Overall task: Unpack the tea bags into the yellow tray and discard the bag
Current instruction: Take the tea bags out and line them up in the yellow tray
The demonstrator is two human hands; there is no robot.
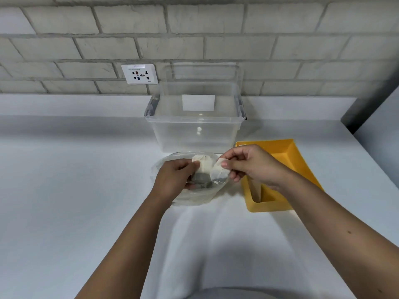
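Observation:
A clear plastic bag (195, 196) lies on the white counter in front of me, its mouth open. My left hand (174, 180) grips a stack of tea bags (204, 167) over the bag. My right hand (254, 165) pinches a single tea bag (219, 174) by its top edge, just right of the stack and left of the yellow tray (287, 156). The yellow tray stands on the counter to the right, partly hidden by my right hand and wrist; the inside that shows looks bare.
A large clear plastic bin (194, 130) stands behind the bag, against the back of the counter. A wall socket (140, 74) sits on the brick wall behind it. A dark post (367, 108) rises at the counter's right corner.

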